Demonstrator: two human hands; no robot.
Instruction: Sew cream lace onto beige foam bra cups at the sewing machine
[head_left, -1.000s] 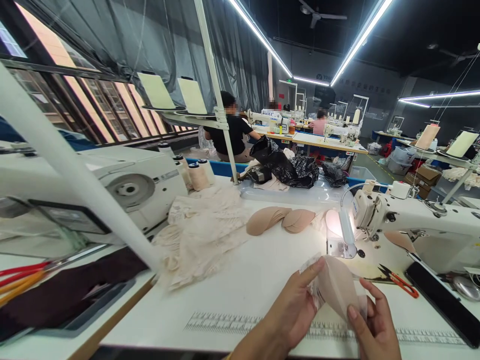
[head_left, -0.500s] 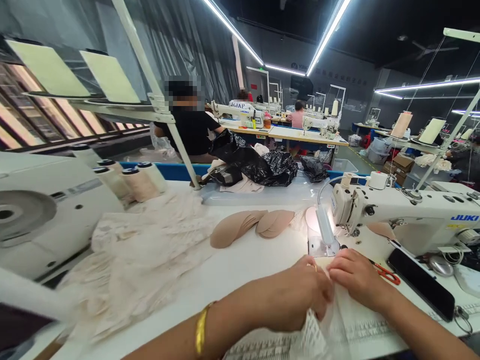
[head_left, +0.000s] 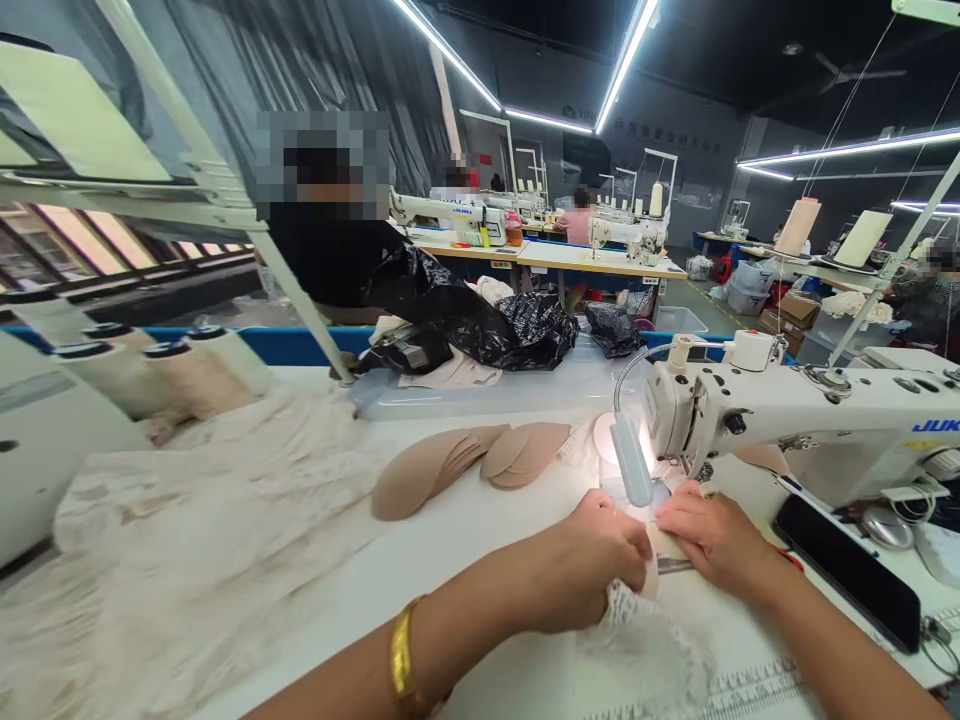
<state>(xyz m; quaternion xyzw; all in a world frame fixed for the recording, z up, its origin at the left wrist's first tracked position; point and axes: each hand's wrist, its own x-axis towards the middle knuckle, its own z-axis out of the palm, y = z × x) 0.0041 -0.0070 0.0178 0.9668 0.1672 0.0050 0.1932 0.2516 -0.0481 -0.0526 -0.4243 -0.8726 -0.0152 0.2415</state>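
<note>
My left hand (head_left: 604, 550), with a gold bangle on its wrist, has its fingers closed on white lace fabric (head_left: 649, 645) that hangs down toward the table edge. Just beside it, the fingers of my right hand (head_left: 716, 540) press together on a cream part of the same work, close to the needle area. The white sewing machine (head_left: 780, 410) stands over my right hand. A small lit lamp (head_left: 631, 460) on a bendy neck hides part of the needle plate. Behind it lies a pale pink cup pad (head_left: 606, 438).
Beige cup pads (head_left: 431, 465) lie fanned out in the middle of the table. A heap of cream lace fabric (head_left: 210, 530) spreads at left, near thread cones (head_left: 187, 375). A black phone (head_left: 847, 570) lies at right. Black plastic bags (head_left: 525, 335) and a seated co-worker (head_left: 322, 255) are beyond.
Both hands have moved forward with the lace fabric, closer to the needle. My right wrist now covers most of the orange-handled scissors. The view has turned slightly right.
</note>
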